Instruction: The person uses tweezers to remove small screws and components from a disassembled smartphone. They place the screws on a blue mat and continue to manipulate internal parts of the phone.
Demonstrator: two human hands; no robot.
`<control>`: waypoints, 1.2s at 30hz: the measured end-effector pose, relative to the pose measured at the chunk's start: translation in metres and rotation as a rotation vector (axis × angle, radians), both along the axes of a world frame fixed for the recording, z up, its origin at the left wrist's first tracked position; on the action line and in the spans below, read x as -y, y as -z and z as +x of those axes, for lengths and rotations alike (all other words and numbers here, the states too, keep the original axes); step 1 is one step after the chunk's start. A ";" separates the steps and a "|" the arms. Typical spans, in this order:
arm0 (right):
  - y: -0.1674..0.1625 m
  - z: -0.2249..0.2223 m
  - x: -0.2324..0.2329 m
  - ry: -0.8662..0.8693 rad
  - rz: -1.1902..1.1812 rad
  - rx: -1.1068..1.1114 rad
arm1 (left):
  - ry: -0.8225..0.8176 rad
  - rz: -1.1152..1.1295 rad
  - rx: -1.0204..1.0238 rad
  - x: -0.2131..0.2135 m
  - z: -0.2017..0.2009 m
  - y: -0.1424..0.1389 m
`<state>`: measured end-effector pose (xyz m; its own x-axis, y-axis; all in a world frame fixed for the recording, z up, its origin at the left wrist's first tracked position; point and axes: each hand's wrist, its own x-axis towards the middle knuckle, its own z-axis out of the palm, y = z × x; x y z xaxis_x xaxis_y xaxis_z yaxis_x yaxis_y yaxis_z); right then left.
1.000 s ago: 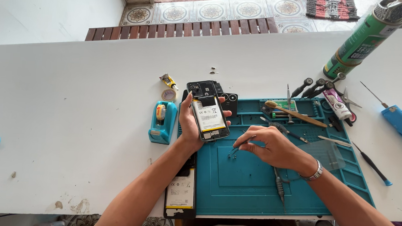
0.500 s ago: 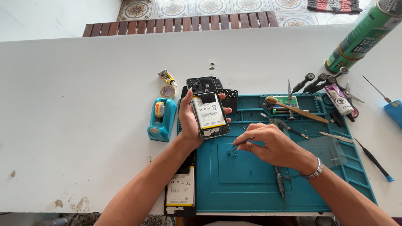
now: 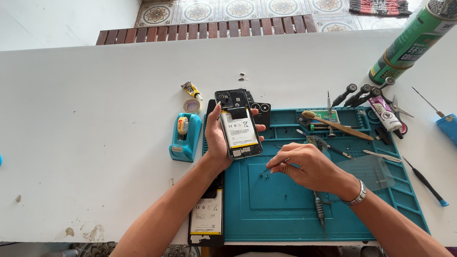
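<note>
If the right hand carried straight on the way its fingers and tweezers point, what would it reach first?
The right hand points its tweezers left and slightly toward the person, tips just over the teal mat. Going on, it would probably meet the left forearm first, though depth is unclear.

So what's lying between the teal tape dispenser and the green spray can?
In the head view, the opened black phone in the left hand, then screwdrivers.

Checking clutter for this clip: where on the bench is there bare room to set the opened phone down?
The white table is bare left of the tape dispenser, and behind the opened phone held in the left hand. The teal mat has free room in its middle, near the right hand. Its top right, around the screwdrivers, is crowded.
</note>
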<state>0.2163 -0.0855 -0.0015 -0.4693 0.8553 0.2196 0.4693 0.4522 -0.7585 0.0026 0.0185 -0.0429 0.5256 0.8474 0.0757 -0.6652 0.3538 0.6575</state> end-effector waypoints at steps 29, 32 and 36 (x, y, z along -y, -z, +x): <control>-0.008 0.002 0.001 -0.044 0.093 0.070 | 0.061 0.059 0.074 -0.002 0.001 0.006; -0.009 0.007 0.003 -0.009 0.060 -0.016 | 0.104 0.041 0.086 -0.002 0.001 0.004; -0.008 0.020 0.000 0.073 0.106 -0.137 | 0.198 0.102 -0.041 -0.001 0.001 0.002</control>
<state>0.2358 -0.0859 0.0069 -0.3663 0.8546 0.3681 0.3993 0.5017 -0.7674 0.0040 0.0199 -0.0453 0.6855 0.7161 0.1313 -0.5614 0.4050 0.7217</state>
